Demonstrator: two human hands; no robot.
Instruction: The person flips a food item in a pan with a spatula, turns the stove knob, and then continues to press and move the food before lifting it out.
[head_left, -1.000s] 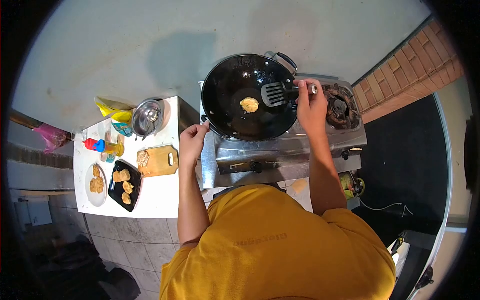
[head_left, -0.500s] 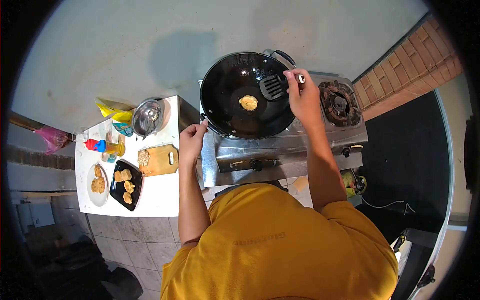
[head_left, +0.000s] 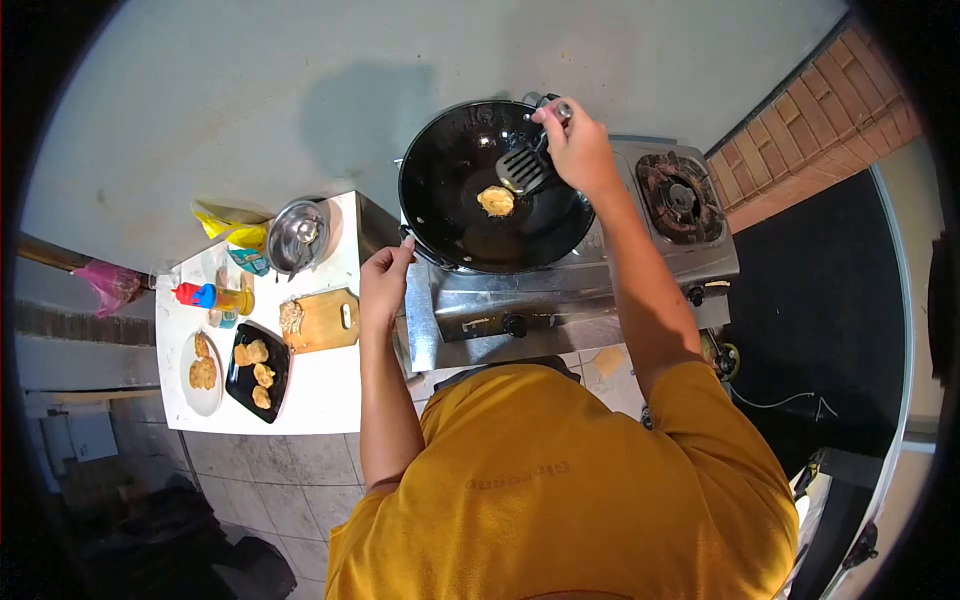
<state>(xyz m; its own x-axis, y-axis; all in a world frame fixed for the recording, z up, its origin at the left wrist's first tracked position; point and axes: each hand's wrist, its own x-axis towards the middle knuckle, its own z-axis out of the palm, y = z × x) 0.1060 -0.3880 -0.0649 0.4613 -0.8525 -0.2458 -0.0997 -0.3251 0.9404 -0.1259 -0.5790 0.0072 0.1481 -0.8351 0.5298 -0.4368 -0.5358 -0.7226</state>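
Note:
A black wok (head_left: 500, 245) sits on the left burner of the stove. My left hand (head_left: 385, 285) is closed on the wok's near-left handle. My right hand (head_left: 580, 150) grips a slotted spatula (head_left: 521, 171) by its handle, above the wok's far right side. The spatula's slotted blade is tilted down inside the wok, just up and right of a golden fried piece of food (head_left: 495, 201). A small gap shows between the blade and the food. Most of the wok's far handle is hidden behind my right hand.
Right of the wok is a bare burner (head_left: 682, 197). On the white table (head_left: 320, 400) at left are a cutting board (head_left: 325, 320), a black plate (head_left: 240, 385) and a white plate (head_left: 206, 400) with fried pieces, a metal bowl (head_left: 285, 240) and sauce bottles (head_left: 208, 295).
My right hand has moved up and left, and the spatula blade has shifted left, closer to the food. My left hand stays on the wok handle.

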